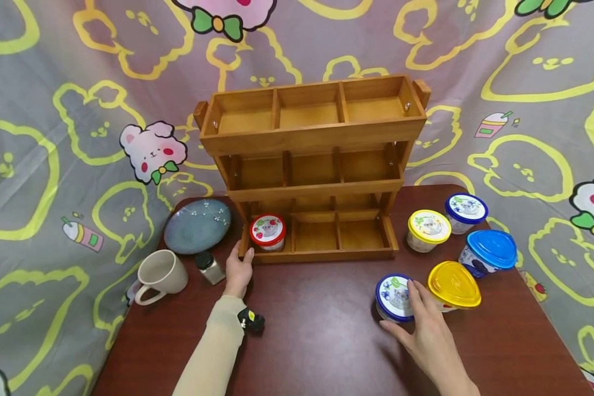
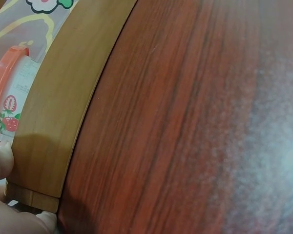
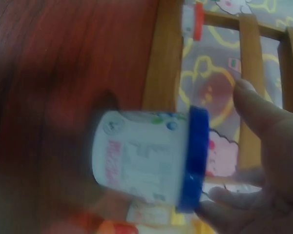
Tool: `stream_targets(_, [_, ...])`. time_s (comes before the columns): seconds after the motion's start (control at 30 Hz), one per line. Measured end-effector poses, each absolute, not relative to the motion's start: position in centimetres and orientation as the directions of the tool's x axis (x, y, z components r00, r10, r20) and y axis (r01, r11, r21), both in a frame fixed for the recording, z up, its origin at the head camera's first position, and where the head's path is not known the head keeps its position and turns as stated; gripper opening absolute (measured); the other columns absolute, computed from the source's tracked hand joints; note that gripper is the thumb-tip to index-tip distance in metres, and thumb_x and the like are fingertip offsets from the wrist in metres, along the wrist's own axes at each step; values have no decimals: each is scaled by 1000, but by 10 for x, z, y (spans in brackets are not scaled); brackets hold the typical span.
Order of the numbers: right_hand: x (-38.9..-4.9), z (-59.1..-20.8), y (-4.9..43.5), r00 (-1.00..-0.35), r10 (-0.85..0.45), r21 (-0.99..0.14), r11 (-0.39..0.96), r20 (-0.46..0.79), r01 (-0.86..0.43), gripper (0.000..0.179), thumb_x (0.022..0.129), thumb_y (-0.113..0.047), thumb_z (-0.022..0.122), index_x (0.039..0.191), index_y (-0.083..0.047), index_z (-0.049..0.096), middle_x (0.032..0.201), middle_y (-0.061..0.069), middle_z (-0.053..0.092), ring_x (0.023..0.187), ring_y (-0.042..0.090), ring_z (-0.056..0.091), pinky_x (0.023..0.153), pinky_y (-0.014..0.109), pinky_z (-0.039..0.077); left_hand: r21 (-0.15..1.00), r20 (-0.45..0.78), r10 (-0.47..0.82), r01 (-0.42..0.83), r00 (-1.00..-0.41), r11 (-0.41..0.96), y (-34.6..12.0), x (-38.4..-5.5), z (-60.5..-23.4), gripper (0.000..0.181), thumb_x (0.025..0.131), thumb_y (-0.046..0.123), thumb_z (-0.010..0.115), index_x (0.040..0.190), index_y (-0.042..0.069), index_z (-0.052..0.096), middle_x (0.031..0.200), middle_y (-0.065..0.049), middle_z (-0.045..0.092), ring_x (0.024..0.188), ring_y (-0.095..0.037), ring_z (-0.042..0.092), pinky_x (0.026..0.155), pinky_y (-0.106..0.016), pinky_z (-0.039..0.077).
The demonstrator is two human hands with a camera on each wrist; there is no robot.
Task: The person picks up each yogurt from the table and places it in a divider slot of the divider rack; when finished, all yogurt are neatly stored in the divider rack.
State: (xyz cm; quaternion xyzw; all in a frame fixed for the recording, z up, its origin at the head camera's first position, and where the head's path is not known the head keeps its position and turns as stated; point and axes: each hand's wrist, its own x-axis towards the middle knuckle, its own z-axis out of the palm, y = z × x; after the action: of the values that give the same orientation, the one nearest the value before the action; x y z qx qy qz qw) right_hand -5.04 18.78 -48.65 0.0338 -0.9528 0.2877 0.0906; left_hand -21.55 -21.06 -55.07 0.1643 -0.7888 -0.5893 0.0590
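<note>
At the left front corner of the wooden shelf rack (image 1: 322, 257), my left hand (image 1: 238, 272) grips the end of the bottom tier, thumb and fingers on either side in the left wrist view. A red-lidded tub (image 1: 268, 231) sits in the bottom tier's left compartment, right by that hand. My right hand (image 1: 428, 327) is spread at a white tub with a blue lid (image 1: 393, 297), front right of the rack. Its fingertips overlap the lid's right edge; in the right wrist view the thumb (image 3: 249, 97) stands apart from the tub (image 3: 141, 156).
Right of the rack stand a yellow-lidded tub (image 1: 428, 226), a blue-lidded tub (image 1: 465, 210), a larger blue-lidded tub (image 1: 492, 250) and a yellow-lidded one (image 1: 454, 283). On the left are a blue-grey plate (image 1: 195, 228), a white mug (image 1: 165, 272) and a black-capped jar (image 1: 210, 268).
</note>
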Motion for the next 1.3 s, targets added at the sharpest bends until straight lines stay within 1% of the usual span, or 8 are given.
stream_targets(0.23, [-60,-498,181,-945,-9,-521,832,326,-188,95,72,-30,91,142,12,43,140,32,42,122,47,46,92,67,44,952,-98,-334,-186,-938,244,-212,-217,-555,58,103,18,55,153,0,32,154,-21,35,143,-33,29,117,-45,24])
stream_targets(0.37, [-63,-503,180,-930,-6,-486,851,367,-197,93,70,-29,92,140,13,45,136,32,44,119,46,45,92,67,43,955,-96,-332,-181,-939,236,-212,-217,-557,58,103,18,55,153,0,31,153,-22,36,141,-35,32,116,-46,26])
stream_targets(0.63, [-68,-505,178,-932,-4,-464,866,362,-184,93,71,-33,90,139,12,46,134,34,46,120,49,43,94,67,41,957,-77,-335,-164,-939,241,-211,-215,-555,57,102,14,56,152,-2,33,151,-23,39,139,-35,36,115,-46,29])
stream_targets(0.9, [-73,-508,174,-930,-88,-480,837,357,-263,93,67,-35,92,139,7,50,129,29,51,118,48,43,95,65,39,955,-78,-337,-167,-938,245,-212,-215,-554,57,103,15,55,152,-1,33,152,-23,38,140,-35,34,115,-47,27])
stream_targets(1.0, [-72,-511,173,-934,-83,-525,808,347,-267,103,64,-32,94,146,3,43,130,29,48,118,47,42,94,65,39,952,-88,-336,-179,-938,248,-212,-215,-555,57,103,17,55,153,0,32,153,-22,36,141,-35,32,116,-47,26])
stream_targets(1.1, [-71,-514,174,-951,-42,-586,779,306,-223,114,63,-29,96,152,0,31,133,32,42,118,47,42,95,66,40,953,-83,-335,-173,-939,247,-212,-215,-555,57,103,17,54,153,0,32,153,-22,36,141,-35,32,116,-47,26])
stream_targets(1.23, [-68,-517,176,-982,25,-660,744,185,-106,117,67,-36,93,153,4,24,137,34,35,117,49,45,95,68,41,957,-66,-336,-154,-940,245,-212,-214,-555,56,103,15,55,152,-1,33,152,-23,38,139,-35,35,115,-46,28])
stream_targets(1.3, [-66,-519,177,-991,49,-687,725,122,-49,118,69,-42,90,152,6,23,138,34,35,117,49,46,96,66,41,959,-57,-338,-146,-939,244,-212,-214,-554,56,103,14,55,152,-1,34,151,-23,39,138,-35,36,115,-46,29])
